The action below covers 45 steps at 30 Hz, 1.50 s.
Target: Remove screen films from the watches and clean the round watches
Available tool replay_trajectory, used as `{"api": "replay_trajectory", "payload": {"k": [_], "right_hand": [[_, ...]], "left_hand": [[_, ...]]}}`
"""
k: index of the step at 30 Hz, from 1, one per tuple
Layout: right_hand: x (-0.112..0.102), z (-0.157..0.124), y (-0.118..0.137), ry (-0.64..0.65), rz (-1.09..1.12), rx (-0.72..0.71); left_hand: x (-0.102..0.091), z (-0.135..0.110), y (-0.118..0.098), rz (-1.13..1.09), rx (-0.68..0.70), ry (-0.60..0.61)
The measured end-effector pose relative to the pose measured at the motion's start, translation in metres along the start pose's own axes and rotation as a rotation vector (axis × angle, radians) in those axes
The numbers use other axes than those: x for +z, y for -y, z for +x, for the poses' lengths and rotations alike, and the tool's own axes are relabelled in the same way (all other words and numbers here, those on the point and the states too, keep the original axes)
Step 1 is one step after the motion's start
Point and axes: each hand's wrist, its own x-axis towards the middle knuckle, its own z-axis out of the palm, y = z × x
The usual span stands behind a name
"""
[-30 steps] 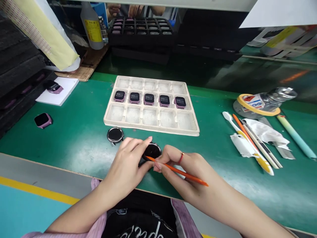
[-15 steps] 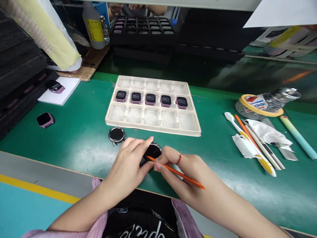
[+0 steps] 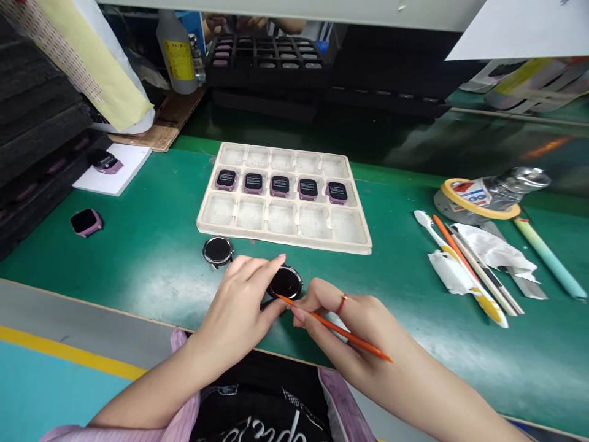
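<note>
Green bench (image 3: 151, 264) with watches and hand tools, viewed from above. At the far left stands a stack of black trays (image 3: 37, 92). To its right, a purple watch (image 3: 86, 222) lies face up on the bench; behind it, another purple watch (image 3: 107, 161) rests on a white paper pad (image 3: 131, 161). Farther back stands a grey bottle (image 3: 178, 61) with a yellow label. Next, a loose round watch (image 3: 218, 250) lies face up just in front of the near left part of a pale tray (image 3: 285, 238). The tray's middle row holds five square watches (image 3: 280, 185), one per compartment.

In front of the tray, the left hand (image 3: 246, 291) has its grip around the left side of a second round watch (image 3: 285, 282), held face up near the bench edge; whether its underside touches the bench is hard to tell behind the fingers. The right hand (image 3: 363, 319) has its grip pinched on an orange stick (image 3: 345, 334), whose tip lies at the near rim of this watch.

At right, a toothbrush (image 3: 490, 307), a second orange stick (image 3: 453, 239) and a crumpled tissue (image 3: 497, 245) lie close together, with a ring of yellow tape (image 3: 506, 215) behind them.
</note>
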Motion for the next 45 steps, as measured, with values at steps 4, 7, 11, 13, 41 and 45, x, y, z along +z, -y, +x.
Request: {"api": "replay_trajectory", "payload": {"k": [4,7,11,13,41,45], "right_hand": [[-0.002,0.006,-0.008,-0.051,0.146,-0.055],[-0.010,0.005,-0.017,-0.188,0.284,-0.015],[-0.016,-0.009,-0.025,-0.473,0.367,0.019],[-0.013,-0.015,-0.025,-0.480,0.305,-0.014],[-0.021,0.012,-0.002,-0.066,-0.184,-0.073],[-0.019,0.023,-0.009,-0.036,-0.020,-0.096]], "left_hand": [[0.001,0.000,0.000,-0.005,-0.009,-0.003],[0.001,0.001,-0.001,0.016,-0.018,-0.005],[-0.002,0.001,-0.003,-0.022,-0.069,0.006],[-0.005,0.001,-0.002,-0.039,-0.048,0.048],[-0.001,-0.003,-0.001,0.011,-0.015,-0.057],[-0.006,-0.002,0.002,-0.021,-0.025,-0.032]]}}
